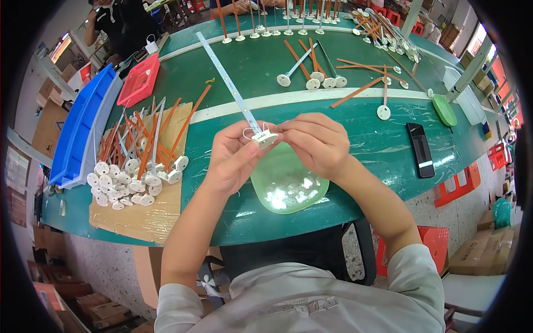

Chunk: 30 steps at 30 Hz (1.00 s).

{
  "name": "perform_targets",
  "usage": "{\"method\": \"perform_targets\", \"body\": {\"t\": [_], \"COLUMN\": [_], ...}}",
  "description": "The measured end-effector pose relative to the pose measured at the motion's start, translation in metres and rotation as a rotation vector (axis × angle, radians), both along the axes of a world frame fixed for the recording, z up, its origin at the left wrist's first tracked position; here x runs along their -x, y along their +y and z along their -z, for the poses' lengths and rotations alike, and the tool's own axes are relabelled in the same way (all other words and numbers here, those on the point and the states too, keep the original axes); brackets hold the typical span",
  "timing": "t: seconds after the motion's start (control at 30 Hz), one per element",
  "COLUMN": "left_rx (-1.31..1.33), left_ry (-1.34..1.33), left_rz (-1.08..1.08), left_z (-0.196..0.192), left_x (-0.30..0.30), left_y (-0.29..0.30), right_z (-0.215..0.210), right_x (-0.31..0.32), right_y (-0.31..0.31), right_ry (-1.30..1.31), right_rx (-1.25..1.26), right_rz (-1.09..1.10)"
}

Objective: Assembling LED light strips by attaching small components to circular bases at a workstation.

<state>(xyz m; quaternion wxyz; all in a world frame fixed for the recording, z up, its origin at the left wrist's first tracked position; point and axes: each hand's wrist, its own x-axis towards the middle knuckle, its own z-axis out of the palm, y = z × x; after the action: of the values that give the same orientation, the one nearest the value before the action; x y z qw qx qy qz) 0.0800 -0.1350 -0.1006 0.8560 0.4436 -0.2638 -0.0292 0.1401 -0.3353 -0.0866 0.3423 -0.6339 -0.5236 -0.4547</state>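
In my left hand (226, 164) is an LED strip (225, 77) with a round white base (266, 139); the strip tilts up and to the left. My left thumb and fingers are closed round the base, where a thin white wire loops. My right hand (319, 143) is pinched at the right side of that base; what its fingertips hold, if anything, is hidden. Just beneath both hands stands a light green bowl (259, 186) with small shiny white bits in it.
At left, a pile of strips with white bases (125, 180) lies on cardboard (144, 216), beside a blue tray (83, 130) and red basket (139, 80). Loose strips (316, 66) lie ahead. A phone (420, 150) and small green dish (444, 110) are at right.
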Motion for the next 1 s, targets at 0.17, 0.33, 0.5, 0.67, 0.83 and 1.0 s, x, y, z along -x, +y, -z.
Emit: {"method": "perform_targets", "body": {"t": [0.17, 0.33, 0.5, 0.67, 0.83, 1.0], "left_rx": [0.080, 0.073, 0.015, 0.032, 0.102, 0.039], "left_ry": [0.064, 0.051, 0.022, 0.106, 0.141, 0.185], "left_rz": [0.013, 0.014, 0.017, -0.016, -0.011, -0.069], "left_z": [-0.001, 0.002, -0.005, 0.002, 0.001, -0.005], "left_x": [0.000, -0.002, 0.003, 0.000, 0.001, 0.001], "left_y": [-0.002, 0.000, -0.002, -0.005, -0.008, -0.006], "right_z": [0.002, 0.005, 0.004, 0.008, 0.010, 0.016], "right_x": [0.000, 0.000, -0.001, 0.007, 0.006, 0.001], "right_y": [-0.002, -0.002, 0.001, -0.003, -0.003, -0.008], "right_ry": [-0.044, 0.057, 0.169, 0.632, 1.135, 0.992], "right_rx": [0.039, 0.035, -0.028, -0.089, -0.171, -0.139], "right_rz": [0.029, 0.026, 0.004, -0.157, -0.337, -0.211]}}
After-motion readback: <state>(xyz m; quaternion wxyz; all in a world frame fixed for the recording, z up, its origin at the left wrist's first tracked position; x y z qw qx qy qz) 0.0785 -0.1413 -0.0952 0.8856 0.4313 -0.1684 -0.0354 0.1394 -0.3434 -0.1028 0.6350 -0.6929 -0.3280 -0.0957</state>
